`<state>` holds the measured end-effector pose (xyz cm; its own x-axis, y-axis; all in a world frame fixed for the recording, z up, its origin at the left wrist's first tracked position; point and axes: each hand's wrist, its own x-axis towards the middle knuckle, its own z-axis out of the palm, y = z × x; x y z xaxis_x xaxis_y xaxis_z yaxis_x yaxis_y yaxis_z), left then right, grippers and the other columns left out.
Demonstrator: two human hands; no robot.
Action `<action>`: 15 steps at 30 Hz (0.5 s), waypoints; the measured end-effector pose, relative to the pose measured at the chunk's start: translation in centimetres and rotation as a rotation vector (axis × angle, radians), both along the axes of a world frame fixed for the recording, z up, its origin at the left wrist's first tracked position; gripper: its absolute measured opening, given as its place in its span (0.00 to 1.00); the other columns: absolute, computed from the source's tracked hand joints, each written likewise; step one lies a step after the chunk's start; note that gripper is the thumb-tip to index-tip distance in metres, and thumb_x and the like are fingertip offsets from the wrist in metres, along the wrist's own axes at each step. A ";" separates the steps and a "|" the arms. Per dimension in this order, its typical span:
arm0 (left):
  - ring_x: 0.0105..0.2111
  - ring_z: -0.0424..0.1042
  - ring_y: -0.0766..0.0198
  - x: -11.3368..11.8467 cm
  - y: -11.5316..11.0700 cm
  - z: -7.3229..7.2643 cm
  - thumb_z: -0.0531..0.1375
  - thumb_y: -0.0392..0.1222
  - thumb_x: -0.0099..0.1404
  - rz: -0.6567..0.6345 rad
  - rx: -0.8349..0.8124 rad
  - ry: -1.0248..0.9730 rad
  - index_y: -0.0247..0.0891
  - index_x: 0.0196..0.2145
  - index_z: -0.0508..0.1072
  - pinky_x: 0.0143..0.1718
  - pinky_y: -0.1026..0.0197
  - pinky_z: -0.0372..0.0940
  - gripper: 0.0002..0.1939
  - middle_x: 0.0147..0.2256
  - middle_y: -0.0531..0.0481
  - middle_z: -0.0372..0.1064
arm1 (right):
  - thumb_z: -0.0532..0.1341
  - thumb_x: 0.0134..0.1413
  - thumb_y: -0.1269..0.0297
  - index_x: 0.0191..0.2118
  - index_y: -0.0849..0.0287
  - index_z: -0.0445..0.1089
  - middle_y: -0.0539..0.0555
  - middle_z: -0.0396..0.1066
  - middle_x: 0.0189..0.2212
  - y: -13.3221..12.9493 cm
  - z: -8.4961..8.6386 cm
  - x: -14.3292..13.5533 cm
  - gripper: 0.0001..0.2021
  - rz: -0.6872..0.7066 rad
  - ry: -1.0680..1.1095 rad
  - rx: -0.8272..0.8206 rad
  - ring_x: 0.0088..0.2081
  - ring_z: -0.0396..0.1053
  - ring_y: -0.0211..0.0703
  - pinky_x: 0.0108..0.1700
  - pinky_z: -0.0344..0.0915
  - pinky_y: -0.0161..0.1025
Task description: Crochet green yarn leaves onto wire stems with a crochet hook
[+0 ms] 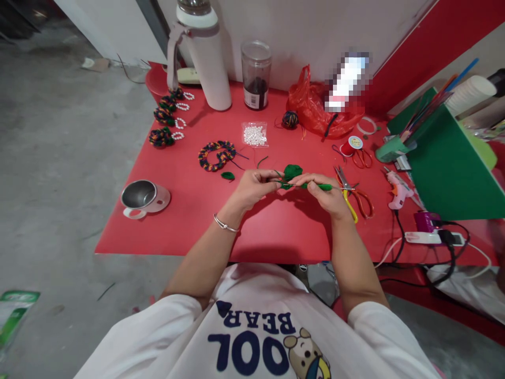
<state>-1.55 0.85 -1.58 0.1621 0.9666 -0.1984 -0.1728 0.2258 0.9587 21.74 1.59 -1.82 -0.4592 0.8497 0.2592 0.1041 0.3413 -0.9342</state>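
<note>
Over the middle of the red table, my left hand (256,188) pinches a small green crocheted piece (284,185) between thumb and fingers. My right hand (324,193) is closed round the green handle of a crochet hook (325,187), its thin shaft pointing left to the green piece. Just behind the hands lies a ball of green yarn (293,171). A small green crocheted leaf (228,176) rests left of my left hand, in front of a multicoloured crocheted strip (213,156) curled in a loop.
A metal mug (145,197) stands at the left, a white flask (213,66) and clear jar (256,79) at the back. Scissors (361,200), yellow-handled pliers (349,202), a pink glue gun (398,189) and a power strip (430,238) with cables lie at the right.
</note>
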 end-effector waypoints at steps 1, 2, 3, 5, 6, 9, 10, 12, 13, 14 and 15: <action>0.23 0.66 0.67 0.0 0.0 0.0 0.72 0.35 0.48 0.007 0.006 0.012 0.36 0.34 0.85 0.24 0.64 0.59 0.12 0.26 0.50 0.76 | 0.61 0.69 0.49 0.43 0.51 0.81 0.54 0.83 0.46 0.0 0.1 -0.1 0.14 0.000 -0.013 0.014 0.51 0.79 0.47 0.58 0.73 0.48; 0.24 0.67 0.67 0.0 0.1 -0.1 0.72 0.35 0.48 0.015 0.013 0.020 0.37 0.34 0.85 0.24 0.63 0.60 0.12 0.26 0.50 0.76 | 0.61 0.69 0.50 0.43 0.51 0.81 0.54 0.83 0.46 -0.1 0.1 -0.2 0.14 -0.002 -0.027 0.032 0.50 0.79 0.47 0.58 0.73 0.48; 0.25 0.68 0.66 0.1 0.1 -0.2 0.72 0.34 0.48 0.024 0.018 0.025 0.37 0.34 0.85 0.26 0.63 0.61 0.12 0.27 0.50 0.77 | 0.61 0.70 0.51 0.42 0.51 0.81 0.54 0.83 0.46 -0.1 0.1 -0.3 0.14 -0.010 -0.039 0.057 0.50 0.79 0.47 0.58 0.73 0.48; 0.27 0.70 0.65 0.2 0.3 -0.4 0.73 0.33 0.48 0.051 0.027 0.023 0.37 0.34 0.85 0.29 0.62 0.64 0.12 0.28 0.50 0.77 | 0.61 0.70 0.51 0.42 0.50 0.80 0.54 0.83 0.45 -0.1 0.0 -0.7 0.13 -0.037 -0.066 0.137 0.49 0.79 0.47 0.58 0.72 0.49; 0.28 0.71 0.65 0.3 0.3 -0.5 0.73 0.32 0.47 0.070 0.030 0.014 0.37 0.33 0.84 0.30 0.62 0.65 0.12 0.28 0.50 0.77 | 0.60 0.70 0.51 0.42 0.49 0.80 0.53 0.83 0.44 -0.1 -0.1 -0.9 0.13 -0.049 -0.087 0.194 0.49 0.79 0.47 0.57 0.72 0.50; 0.31 0.73 0.65 1.0 0.3 -0.8 0.73 0.31 0.46 0.149 0.029 -0.043 0.36 0.32 0.84 0.34 0.62 0.66 0.12 0.29 0.50 0.78 | 0.61 0.70 0.53 0.44 0.49 0.79 0.54 0.82 0.44 -0.1 -1.0 -1.7 0.11 -0.081 -0.191 0.403 0.48 0.78 0.49 0.56 0.72 0.53; 0.31 0.74 0.65 1.2 0.3 -1.0 0.73 0.31 0.46 0.181 0.021 -0.078 0.36 0.32 0.83 0.35 0.63 0.66 0.12 0.30 0.51 0.78 | 0.61 0.69 0.53 0.46 0.48 0.78 0.54 0.81 0.45 -0.1 -1.4 -2.1 0.10 -0.102 -0.234 0.473 0.48 0.77 0.49 0.55 0.72 0.53; 0.30 0.73 0.67 1.7 0.2 -1.2 0.73 0.32 0.47 0.235 -0.023 -0.189 0.36 0.33 0.83 0.35 0.64 0.67 0.12 0.29 0.51 0.78 | 0.63 0.68 0.53 0.49 0.48 0.77 0.57 0.80 0.47 -0.3 -2.2 -2.7 0.11 -0.175 -0.302 0.593 0.49 0.76 0.51 0.53 0.72 0.53; 0.29 0.73 0.68 1.9 0.2 -1.3 0.73 0.32 0.47 0.244 -0.062 -0.258 0.36 0.32 0.82 0.34 0.64 0.67 0.12 0.28 0.52 0.77 | 0.63 0.67 0.54 0.51 0.49 0.77 0.58 0.79 0.48 -0.5 -2.6 -3.0 0.12 -0.214 -0.317 0.637 0.49 0.75 0.52 0.53 0.72 0.53; 0.27 0.72 0.69 2.0 0.2 -1.3 0.73 0.32 0.47 0.240 -0.104 -0.324 0.35 0.32 0.82 0.32 0.65 0.66 0.12 0.27 0.52 0.76 | 0.63 0.67 0.54 0.52 0.48 0.77 0.58 0.79 0.48 -0.6 -2.9 -3.3 0.12 -0.242 -0.322 0.666 0.50 0.75 0.52 0.54 0.72 0.54; 0.26 0.71 0.70 2.0 0.3 -1.3 0.73 0.32 0.46 0.223 -0.146 -0.380 0.35 0.32 0.82 0.31 0.65 0.66 0.12 0.26 0.52 0.75 | 0.63 0.67 0.53 0.53 0.48 0.77 0.58 0.79 0.49 -0.7 -3.1 -3.4 0.13 -0.260 -0.319 0.674 0.51 0.74 0.52 0.55 0.72 0.54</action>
<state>0.40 1.11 -2.91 0.0413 0.9524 -0.3021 -0.5653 0.2716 0.7789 18.31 0.89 -4.95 -0.4064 0.6464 0.6458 0.4865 0.7513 -0.4459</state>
